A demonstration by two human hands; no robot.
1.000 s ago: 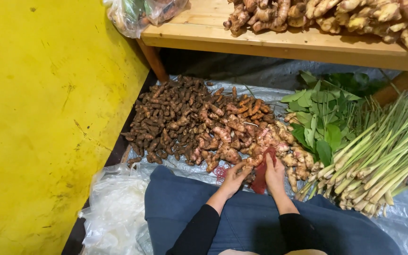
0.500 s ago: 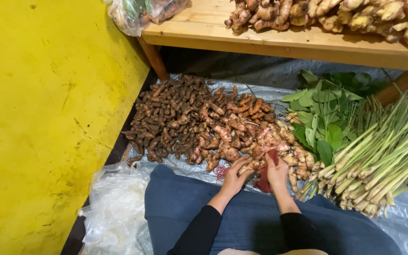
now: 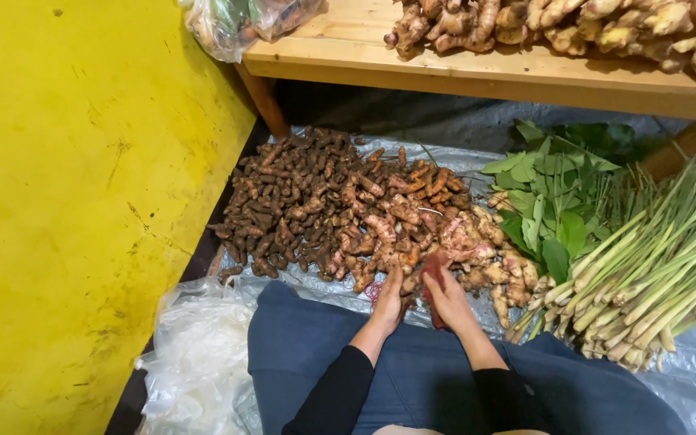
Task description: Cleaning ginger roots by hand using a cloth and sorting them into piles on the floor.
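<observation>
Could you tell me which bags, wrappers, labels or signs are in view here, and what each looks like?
Clear plastic bag: on the wooden bench's left end, bulging, greenish and reddish contents.
Crumpled white plastic bag: on the floor, lower left, beside the blue cloth.
Labels, signs, screens: none visible.

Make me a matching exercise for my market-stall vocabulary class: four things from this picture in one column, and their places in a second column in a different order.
Things:
1. lemongrass stalks
2. green leaves
3. clear plastic bag
4. pale ginger roots

Places:
A. on the wooden bench at the top
B. on the ground at the far right
C. lower left, beside the yellow surface
D. between the brown root pile and the lemongrass

Pairs: 1-B, 2-D, 3-C, 4-A
</observation>
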